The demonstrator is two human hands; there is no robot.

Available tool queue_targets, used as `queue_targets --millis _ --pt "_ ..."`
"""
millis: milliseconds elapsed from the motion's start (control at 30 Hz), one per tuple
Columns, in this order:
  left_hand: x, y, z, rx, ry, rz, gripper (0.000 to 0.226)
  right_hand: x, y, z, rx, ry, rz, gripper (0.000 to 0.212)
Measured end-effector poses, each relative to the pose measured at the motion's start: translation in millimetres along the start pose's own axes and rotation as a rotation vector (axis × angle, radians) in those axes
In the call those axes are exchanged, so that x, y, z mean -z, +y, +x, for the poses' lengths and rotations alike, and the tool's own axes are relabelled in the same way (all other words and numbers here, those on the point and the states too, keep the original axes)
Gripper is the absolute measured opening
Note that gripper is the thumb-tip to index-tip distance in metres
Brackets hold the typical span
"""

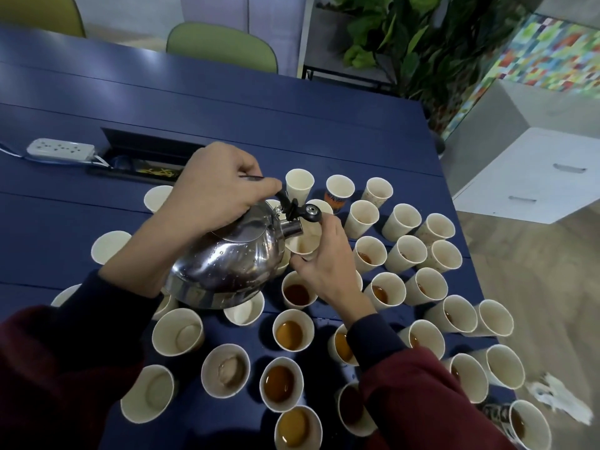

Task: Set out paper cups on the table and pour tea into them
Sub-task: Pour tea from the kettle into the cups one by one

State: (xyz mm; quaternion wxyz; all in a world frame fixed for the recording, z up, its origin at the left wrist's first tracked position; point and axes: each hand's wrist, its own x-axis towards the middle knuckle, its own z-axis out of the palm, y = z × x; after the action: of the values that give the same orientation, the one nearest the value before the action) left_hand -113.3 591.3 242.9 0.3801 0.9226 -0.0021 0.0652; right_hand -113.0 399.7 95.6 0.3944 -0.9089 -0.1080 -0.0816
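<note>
My left hand grips the black handle of a shiny steel kettle, which is tilted with its spout over a paper cup. My right hand holds that cup from the right, fingers curled round its wall. Several white paper cups cover the blue table. Those near me and to the right, such as one cup and another, hold brown tea. Cups on the left, such as one, look empty. The kettle hides some cups beneath it.
A white power strip lies at the far left beside an open cable tray. Green chairs stand behind the table. The table's right edge drops to the floor; a white drawer cabinet and plants stand beyond.
</note>
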Motion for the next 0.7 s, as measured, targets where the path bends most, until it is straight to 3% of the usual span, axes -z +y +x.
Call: queue_targets --millis 333,700 --pt "-6.7 -2.1 7.9 -0.035 -0.025 0.112 0.036 -10.1 1.9 -4.6 -0.139 0.017 0.035 0.067" --pt "-16.6 -5.1 19.8 -0.072 -0.033 0.165 0.036 -13.2 2.7 -3.2 -0.169 0.033 0.03 0.064"
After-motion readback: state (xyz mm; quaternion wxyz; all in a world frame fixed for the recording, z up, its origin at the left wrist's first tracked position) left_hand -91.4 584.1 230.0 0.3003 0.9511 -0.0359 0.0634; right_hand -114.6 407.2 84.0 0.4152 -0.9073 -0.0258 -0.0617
